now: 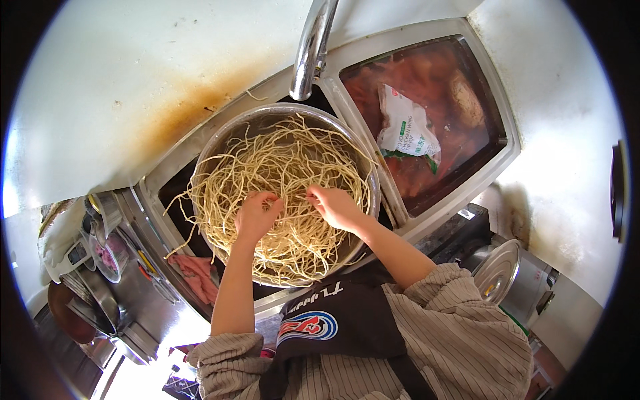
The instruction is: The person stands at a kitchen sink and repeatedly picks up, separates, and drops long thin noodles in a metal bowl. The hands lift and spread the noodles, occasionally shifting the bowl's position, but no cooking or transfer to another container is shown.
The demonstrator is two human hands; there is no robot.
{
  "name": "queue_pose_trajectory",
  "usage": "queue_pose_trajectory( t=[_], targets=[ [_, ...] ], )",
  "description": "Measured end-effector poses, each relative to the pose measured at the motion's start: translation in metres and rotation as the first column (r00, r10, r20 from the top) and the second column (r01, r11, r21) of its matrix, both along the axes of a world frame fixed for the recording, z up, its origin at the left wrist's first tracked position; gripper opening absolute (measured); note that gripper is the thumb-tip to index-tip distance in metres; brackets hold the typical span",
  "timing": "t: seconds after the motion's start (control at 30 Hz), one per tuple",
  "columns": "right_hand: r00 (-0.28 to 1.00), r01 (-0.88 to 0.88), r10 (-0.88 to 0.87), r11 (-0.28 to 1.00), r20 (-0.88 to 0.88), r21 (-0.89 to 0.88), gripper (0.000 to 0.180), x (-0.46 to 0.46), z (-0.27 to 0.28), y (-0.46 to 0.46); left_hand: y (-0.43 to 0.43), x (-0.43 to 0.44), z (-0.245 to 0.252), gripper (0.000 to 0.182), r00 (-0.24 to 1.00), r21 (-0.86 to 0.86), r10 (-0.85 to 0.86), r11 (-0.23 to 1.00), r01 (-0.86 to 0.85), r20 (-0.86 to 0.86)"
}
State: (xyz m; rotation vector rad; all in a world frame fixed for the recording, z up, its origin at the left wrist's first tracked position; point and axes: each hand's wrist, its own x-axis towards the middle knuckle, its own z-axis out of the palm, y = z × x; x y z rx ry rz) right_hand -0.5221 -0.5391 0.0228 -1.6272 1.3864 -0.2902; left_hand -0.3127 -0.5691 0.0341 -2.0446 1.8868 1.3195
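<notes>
A large round metal basin (367,240) sits in the left bowl of a double sink, heaped with long, thin, pale roots (300,155). Over the middle of the heap, my left hand (256,216) pinches a root between thumb and bent fingers. A short gap away, my right hand (331,206) has its fingertips closed on a thin root. Just what part of the strand lies in each pinch is partly hidden by the fingers. Some root ends hang over the basin's left rim.
A chrome faucet (307,60) reaches over the basin's back rim. The right sink bowl (450,192) holds reddish water, submerged pieces and a chicken wing tip bag (407,125). At left are a pink cloth (196,275), knives (147,265) and a clear tub (107,257). A metal lid (497,272) stands right.
</notes>
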Motion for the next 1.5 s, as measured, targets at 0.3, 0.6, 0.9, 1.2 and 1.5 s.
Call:
queue_pose_trajectory(
  t=[0.3, 0.6, 0.9, 1.2, 1.5],
  targets=[
    [0.939, 0.292, -0.269, 0.953, 0.213, -0.079, 0.013, -0.006, -0.006, 0.02, 0.035, -0.035, 0.013, 0.019, 0.997, -0.196, -0.037, 0.979, 0.049, 0.065],
    [0.997, 0.023, -0.019, 0.998, 0.077, -0.05, 0.012, 0.006, 0.01, 0.019, 0.048, -0.031, 0.016, 0.021, 0.996, -0.487, -0.06, 0.873, 0.022, -0.063],
    [0.998, -0.022, 0.02, 0.999, -0.064, -0.031, 0.013, 0.032, 0.024, 0.01, 0.039, -0.026, 0.016, 0.007, 0.982, -0.594, -0.166, 0.782, 0.189, 0.094],
    [0.998, 0.028, -0.042, 0.965, 0.049, 0.26, 0.016, 0.032, 0.039, 0.011, 0.036, -0.007, -0.005, 0.013, 0.929, -0.217, 0.312, 0.91, -0.353, -0.199],
    [0.668, 0.122, -0.578, 0.705, 0.468, 0.698, 0.02, 0.031, 0.033, -0.028, 0.044, -0.028, 0.031, 0.013, 0.832, -0.341, 0.398, 0.776, -0.53, -0.387]
  ],
)
